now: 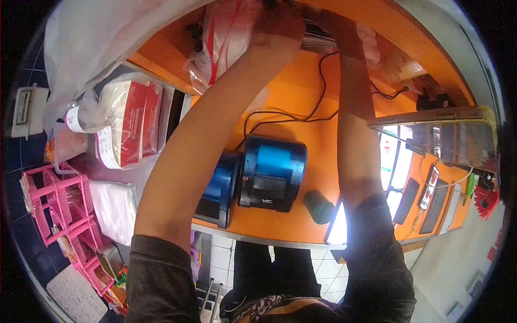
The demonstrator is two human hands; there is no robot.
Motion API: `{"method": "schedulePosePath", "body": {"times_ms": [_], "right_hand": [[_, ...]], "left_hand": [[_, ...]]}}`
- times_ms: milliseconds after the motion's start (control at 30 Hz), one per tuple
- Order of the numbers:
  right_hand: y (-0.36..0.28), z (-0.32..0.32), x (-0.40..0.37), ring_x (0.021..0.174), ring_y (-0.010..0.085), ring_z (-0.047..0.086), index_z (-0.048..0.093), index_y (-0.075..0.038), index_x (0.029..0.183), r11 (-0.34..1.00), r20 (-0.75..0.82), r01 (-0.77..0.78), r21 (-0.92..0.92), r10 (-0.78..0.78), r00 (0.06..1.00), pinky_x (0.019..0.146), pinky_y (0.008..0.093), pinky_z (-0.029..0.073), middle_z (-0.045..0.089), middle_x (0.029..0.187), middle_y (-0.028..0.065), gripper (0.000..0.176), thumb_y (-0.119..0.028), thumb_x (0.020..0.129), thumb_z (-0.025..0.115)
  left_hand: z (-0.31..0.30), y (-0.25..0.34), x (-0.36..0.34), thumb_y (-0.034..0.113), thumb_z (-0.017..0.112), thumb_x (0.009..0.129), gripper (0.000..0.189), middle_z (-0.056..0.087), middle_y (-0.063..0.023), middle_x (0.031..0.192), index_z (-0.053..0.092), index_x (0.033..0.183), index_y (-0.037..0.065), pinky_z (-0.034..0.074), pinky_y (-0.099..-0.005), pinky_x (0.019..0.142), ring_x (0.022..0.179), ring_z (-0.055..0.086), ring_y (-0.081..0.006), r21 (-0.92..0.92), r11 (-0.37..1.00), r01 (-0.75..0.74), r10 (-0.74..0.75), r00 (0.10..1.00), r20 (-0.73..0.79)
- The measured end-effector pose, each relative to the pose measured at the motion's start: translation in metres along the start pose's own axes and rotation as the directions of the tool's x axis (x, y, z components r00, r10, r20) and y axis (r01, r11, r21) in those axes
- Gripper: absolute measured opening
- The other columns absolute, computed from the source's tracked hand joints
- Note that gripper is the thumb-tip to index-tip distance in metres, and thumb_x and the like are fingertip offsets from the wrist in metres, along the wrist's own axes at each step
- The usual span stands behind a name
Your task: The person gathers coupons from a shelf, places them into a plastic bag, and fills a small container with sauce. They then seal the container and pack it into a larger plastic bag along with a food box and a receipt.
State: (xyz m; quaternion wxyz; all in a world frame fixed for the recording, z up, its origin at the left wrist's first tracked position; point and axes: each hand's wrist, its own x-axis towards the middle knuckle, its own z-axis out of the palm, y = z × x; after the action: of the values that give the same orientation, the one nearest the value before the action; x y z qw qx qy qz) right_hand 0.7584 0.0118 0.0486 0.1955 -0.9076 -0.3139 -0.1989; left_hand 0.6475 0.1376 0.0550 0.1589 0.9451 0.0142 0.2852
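Both my arms stretch forward over the orange counter point(301, 229) into a shadowed shelf space at the top. My left hand point(280, 26) is beside a clear plastic bag with red stripes point(229, 37); its fingers are dark and partly cut off. My right hand point(333, 21) reaches in close by, near a stack of thin, flat items point(318, 39). Its fingers are hidden too, so what either hand holds does not show. Between my forearms stands a blue and black box-shaped device point(272, 175), with a similar device point(218, 188) partly behind my left forearm.
Black cables point(291, 114) run across the counter. A dark green cylinder point(319, 207) stands near the front edge. Lit screens and a phone point(430, 187) lie at right, below a clear-panelled shelf. At left are bagged red boxes point(139, 124) and a pink plastic rack point(56, 207).
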Motion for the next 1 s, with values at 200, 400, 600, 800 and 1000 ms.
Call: {"method": "schedulePosePath", "body": {"times_ms": [200,400,600,800,1000], "right_hand": [[0.045,0.001,-0.004,0.125,0.0458,0.047,0.051,0.002,0.134,0.999,-0.015,-0.026,-0.037,0.025,1.000,0.104,0.0517,0.039,0.051,0.136,0.0297,0.062,-0.035,0.087,0.066],[0.139,0.006,-0.047,0.127,0.0452,0.047,0.052,0.002,0.135,0.968,-0.106,-0.149,-0.203,0.130,0.986,0.105,0.0513,0.039,0.051,0.137,0.0303,0.065,-0.038,0.086,0.067],[0.181,0.018,-0.089,0.126,0.0439,0.051,0.054,0.002,0.134,0.841,-0.164,-0.235,-0.487,0.177,0.971,0.106,0.0503,0.040,0.054,0.134,0.0308,0.068,-0.042,0.085,0.069],[0.112,-0.006,-0.060,0.112,0.0418,0.061,0.058,-0.003,0.131,0.950,0.112,-0.197,-0.243,0.230,0.967,0.101,0.0489,0.046,0.064,0.118,0.0275,0.053,-0.029,0.085,0.063],[0.087,0.004,-0.046,0.098,0.0393,0.067,0.064,-0.009,0.124,0.962,-0.030,0.125,-0.244,-0.136,0.990,0.090,0.0520,0.051,0.071,0.106,0.0193,0.039,-0.015,0.086,0.058]], "left_hand": [[0.010,0.001,0.032,0.026,0.058,0.089,0.034,0.066,-0.0153,0.119,0.068,0.116,0.007,0.052,-0.0445,0.085,0.109,0.064,-0.0309,-0.273,0.955,0.115,-0.087,0.990,0.112],[0.021,0.002,0.045,0.026,0.058,0.090,0.034,0.066,-0.0152,0.119,0.068,0.116,0.007,0.053,-0.0445,0.085,0.109,0.063,-0.0307,-0.405,0.893,0.197,-0.141,0.976,0.166],[0.020,-0.002,0.048,0.026,0.058,0.090,0.034,0.066,-0.0151,0.119,0.067,0.117,0.008,0.053,-0.0445,0.085,0.109,0.063,-0.0304,-0.477,0.848,0.232,-0.159,0.969,0.187],[0.017,-0.008,0.047,0.026,0.057,0.091,0.034,0.066,-0.0150,0.119,0.067,0.117,0.008,0.053,-0.0445,0.085,0.109,0.063,-0.0302,-0.530,0.810,0.251,-0.167,0.965,0.202],[0.015,-0.010,0.046,0.027,0.057,0.091,0.033,0.066,-0.0149,0.119,0.067,0.117,0.008,0.053,-0.0445,0.085,0.109,0.063,-0.0300,-0.564,0.783,0.263,-0.171,0.962,0.211]]}}
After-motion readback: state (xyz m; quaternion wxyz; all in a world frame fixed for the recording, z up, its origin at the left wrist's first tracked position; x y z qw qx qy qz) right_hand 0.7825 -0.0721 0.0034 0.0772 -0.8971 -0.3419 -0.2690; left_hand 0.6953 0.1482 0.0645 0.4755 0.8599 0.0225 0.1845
